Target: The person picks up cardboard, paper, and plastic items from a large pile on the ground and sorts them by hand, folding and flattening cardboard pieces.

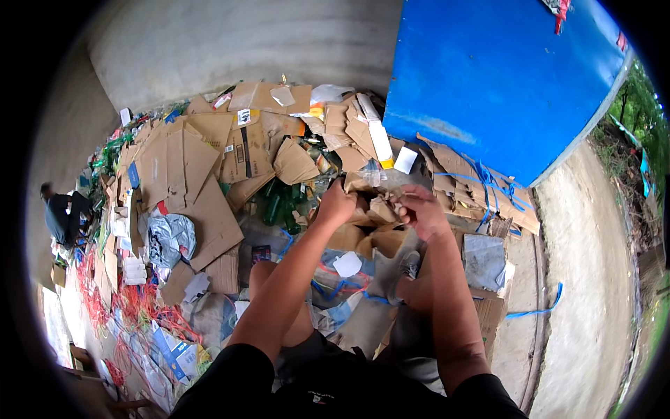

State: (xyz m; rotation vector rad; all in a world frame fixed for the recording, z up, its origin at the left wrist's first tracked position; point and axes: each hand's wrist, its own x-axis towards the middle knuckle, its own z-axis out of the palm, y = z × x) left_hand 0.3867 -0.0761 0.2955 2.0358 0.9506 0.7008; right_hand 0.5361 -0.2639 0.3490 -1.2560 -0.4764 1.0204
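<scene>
In the middle, before my knees, a torn brown cardboard box (348, 238) stands with its flaps spread and crumpled brown paper (381, 210) in its opening. My left hand (337, 203) grips brown cardboard at the box's upper left side. On the opposite side, my right hand (425, 213) has its fingers bent against the crumpled paper; blur hides whether they pinch it. Green glass bottles (280, 204) lie left of the box. A white scrap (347, 264) rests just in front of it.
Flattened cardboard (178, 157) is heaped on the left. Blue strapping binds a cardboard bundle (471, 183) on the right, beneath a blue panel (487, 78). Tangled red twine (152, 309) and a silver plastic bag (171, 238) lie to the left. Another person (63, 214) sits at far left.
</scene>
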